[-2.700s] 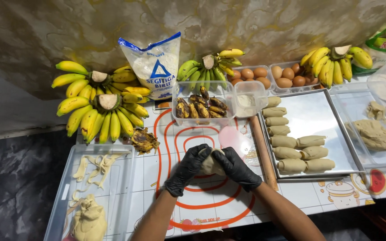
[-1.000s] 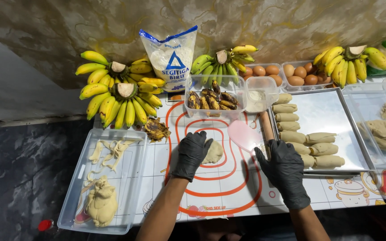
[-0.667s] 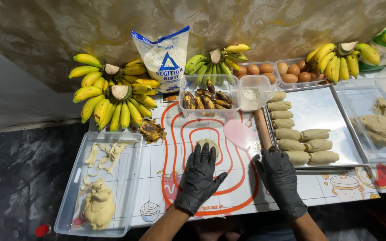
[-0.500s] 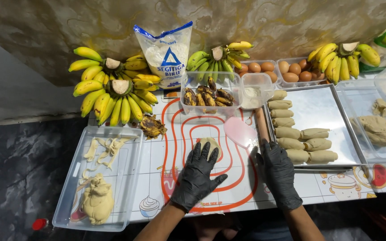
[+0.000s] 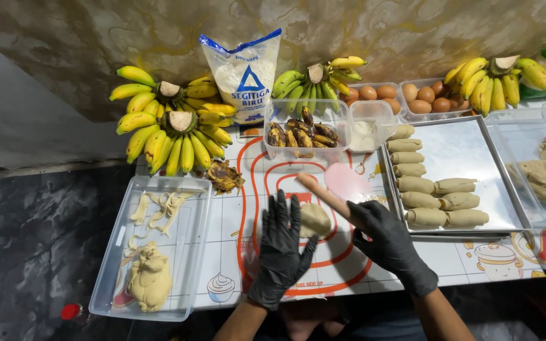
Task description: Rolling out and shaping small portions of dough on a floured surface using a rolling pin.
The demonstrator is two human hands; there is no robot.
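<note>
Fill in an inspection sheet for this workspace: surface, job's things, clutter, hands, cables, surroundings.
Surface: tiled counter with a red-lined mat.
Job's things: dough piece on the mat; wooden rolling pin in the right hand; metal tray of shaped rolls.
Clutter: banana bunches, flour bag, eggs, clear tray with dough scraps.
Hands: both black-gloved; left hand flat, fingers spread beside the dough; right hand grips the pin.
Cables: nothing seen.
Surroundings: mottled wall, dark floor at left.

A small flattened lump of pale dough (image 5: 314,219) lies between the black-gloved left hand (image 5: 281,249) and the black-gloved right hand (image 5: 387,243), which grips a wooden rolling pin (image 5: 323,195); a metal tray of rolled dough pieces (image 5: 469,142) sits right of that grip.
</note>
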